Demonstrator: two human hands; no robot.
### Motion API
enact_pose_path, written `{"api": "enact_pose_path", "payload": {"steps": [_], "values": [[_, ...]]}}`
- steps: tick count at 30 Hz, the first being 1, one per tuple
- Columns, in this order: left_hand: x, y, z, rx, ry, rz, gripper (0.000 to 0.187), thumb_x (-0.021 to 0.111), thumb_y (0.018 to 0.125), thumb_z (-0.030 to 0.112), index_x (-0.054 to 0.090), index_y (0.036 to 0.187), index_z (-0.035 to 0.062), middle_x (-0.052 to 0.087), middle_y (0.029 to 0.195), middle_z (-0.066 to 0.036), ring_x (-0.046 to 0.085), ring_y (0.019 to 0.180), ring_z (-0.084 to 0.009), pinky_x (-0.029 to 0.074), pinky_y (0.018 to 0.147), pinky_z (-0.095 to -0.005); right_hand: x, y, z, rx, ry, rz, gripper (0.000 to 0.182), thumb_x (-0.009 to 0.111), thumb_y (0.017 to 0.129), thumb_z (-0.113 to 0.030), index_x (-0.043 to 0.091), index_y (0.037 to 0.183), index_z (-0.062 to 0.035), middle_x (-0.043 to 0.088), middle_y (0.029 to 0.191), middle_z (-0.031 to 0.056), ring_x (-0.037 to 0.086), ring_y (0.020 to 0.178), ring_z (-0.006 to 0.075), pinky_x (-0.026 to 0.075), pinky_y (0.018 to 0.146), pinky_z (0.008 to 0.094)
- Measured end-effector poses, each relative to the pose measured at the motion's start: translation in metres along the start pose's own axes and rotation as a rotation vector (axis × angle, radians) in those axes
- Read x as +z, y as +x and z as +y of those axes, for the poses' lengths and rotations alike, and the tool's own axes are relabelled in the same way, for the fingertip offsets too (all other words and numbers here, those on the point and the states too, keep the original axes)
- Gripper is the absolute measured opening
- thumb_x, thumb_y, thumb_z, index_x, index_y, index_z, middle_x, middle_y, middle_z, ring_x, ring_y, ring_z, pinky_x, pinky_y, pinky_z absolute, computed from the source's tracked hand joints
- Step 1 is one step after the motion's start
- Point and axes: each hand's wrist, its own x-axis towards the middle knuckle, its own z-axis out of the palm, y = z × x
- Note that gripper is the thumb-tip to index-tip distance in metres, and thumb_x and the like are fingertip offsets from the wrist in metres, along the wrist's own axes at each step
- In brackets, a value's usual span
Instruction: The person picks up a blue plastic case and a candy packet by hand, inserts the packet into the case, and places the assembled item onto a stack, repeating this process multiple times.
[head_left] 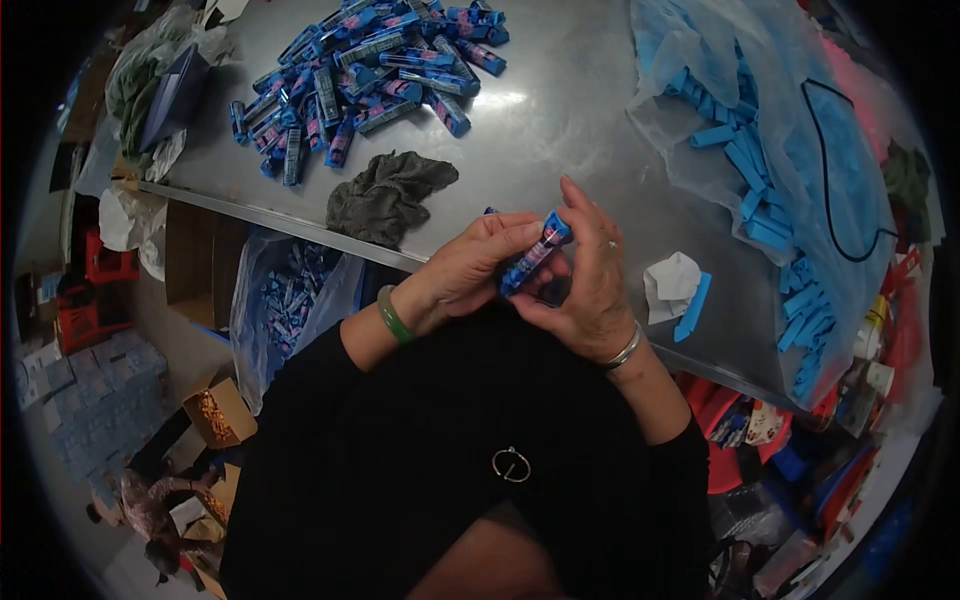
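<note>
A small blue wrapped stick packet [535, 258] with pink and dark print is between my hands, tilted, above the table's front edge. My left hand [462, 262], with a green bangle, pinches its side with thumb and fingers. Around its other side curves my right hand [590, 270], with a silver bracelet, its fingers at the upper end and its thumb near the lower end. A small dark-blue end of something shows behind my left fingers; I cannot make out what it is. A dark grey cloth [390, 195] lies left of my hands.
Many similar packets form a pile [370, 75] on the metal table [560, 120]. At right, a clear plastic bag [690, 150] holds light-blue strips. A crumpled white paper [672, 285] lies beside one blue strip [694, 308]. Below the table's left edge, a lined box [250, 300] contains more packets.
</note>
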Motion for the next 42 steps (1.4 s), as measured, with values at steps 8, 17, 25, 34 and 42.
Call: {"api": "enact_pose_path", "payload": {"steps": [8, 17, 25, 34, 42], "values": [[0.0, -0.003, 0.0, 0.02, -0.037, -0.117, 0.038, 0.053, 0.097, 0.032, 0.058, 0.118, 0.0002, 0.067, 0.09, -0.01, 0.063, 0.076, -0.0122, 0.053, 0.072, -0.0241, -0.001, -0.001, -0.004, -0.038, 0.059, 0.01, 0.098, 0.086, 0.054, -0.014, 0.03, 0.134, -0.005, 0.034, 0.144, 0.0254, 0.04, 0.129, 0.0386, 0.033, 0.106, 0.0432], [0.002, -0.006, 0.004, 0.041, 0.004, -0.14, 0.04, 0.054, 0.096, 0.033, 0.057, 0.119, -0.0002, 0.065, 0.09, -0.009, 0.06, 0.074, -0.0117, 0.051, 0.07, -0.0234, -0.002, 0.003, -0.006, -0.063, 0.044, 0.027, 0.093, 0.087, 0.055, -0.017, 0.032, 0.13, -0.0073, 0.034, 0.144, 0.0258, 0.042, 0.127, 0.0374, 0.025, 0.109, 0.0471], [0.0, -0.005, 0.005, 0.028, 0.05, -0.106, 0.034, 0.051, 0.098, 0.034, 0.057, 0.11, 0.0034, 0.063, 0.085, -0.007, 0.058, 0.068, -0.0098, 0.047, 0.06, -0.0213, 0.001, 0.002, -0.002, -0.065, 0.04, 0.041, 0.09, 0.085, 0.057, -0.016, 0.032, 0.13, -0.0062, 0.035, 0.143, 0.0251, 0.042, 0.125, 0.0387, 0.026, 0.108, 0.0478], [-0.028, 0.007, 0.043, 0.151, 0.331, 0.072, 0.026, 0.054, 0.097, 0.025, 0.059, 0.112, 0.0038, 0.065, 0.09, -0.006, 0.058, 0.071, -0.0085, 0.047, 0.064, -0.021, -0.037, 0.0, 0.026, 0.066, -0.063, 0.027, 0.073, 0.077, 0.069, -0.021, 0.04, 0.129, -0.0032, 0.042, 0.136, 0.0238, 0.044, 0.122, 0.0397, 0.034, 0.104, 0.045], [-0.098, -0.006, 0.215, 0.814, 1.977, 0.857, 0.038, 0.065, 0.089, 0.019, 0.056, 0.123, 0.0038, 0.064, 0.106, -0.009, 0.06, 0.093, -0.0207, 0.048, 0.078, -0.0317, -0.17, -0.03, 0.162, 0.316, -0.678, 0.057, 0.022, 0.059, 0.083, -0.011, 0.061, 0.104, -0.0036, 0.06, 0.103, 0.0175, 0.058, 0.096, 0.0364, 0.048, 0.081, 0.0437]]}}
